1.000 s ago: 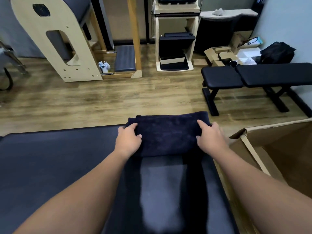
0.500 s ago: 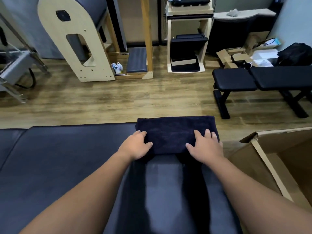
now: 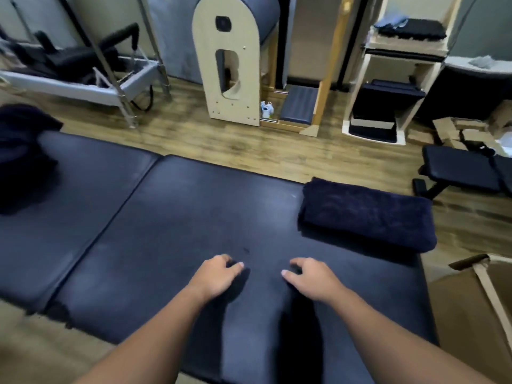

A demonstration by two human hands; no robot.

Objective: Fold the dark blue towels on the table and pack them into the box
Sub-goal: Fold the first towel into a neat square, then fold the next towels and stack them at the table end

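A folded dark blue towel (image 3: 368, 213) lies at the far right corner of the padded dark table (image 3: 171, 223). A loose heap of dark towels (image 3: 22, 153) sits at the table's far left end. My left hand (image 3: 219, 275) and my right hand (image 3: 313, 278) hover low over the table's middle, near me, fingers curled loosely and holding nothing. Both hands are well apart from the folded towel. The open cardboard box (image 3: 482, 306) stands off the table's right end, only partly in view.
Beyond the table is wooden floor with a wooden arch-shaped barrel (image 3: 230, 65), a metal-framed reformer (image 3: 83, 79) at the far left, a shelf unit (image 3: 388, 87) and a black bench (image 3: 468, 170) at the right. Flattened cardboard lies near the bench.
Both hands have let go of the folded towel and drawn back toward me. The view has swung left, so the towel now lies to the right and the towel heap has come into sight.
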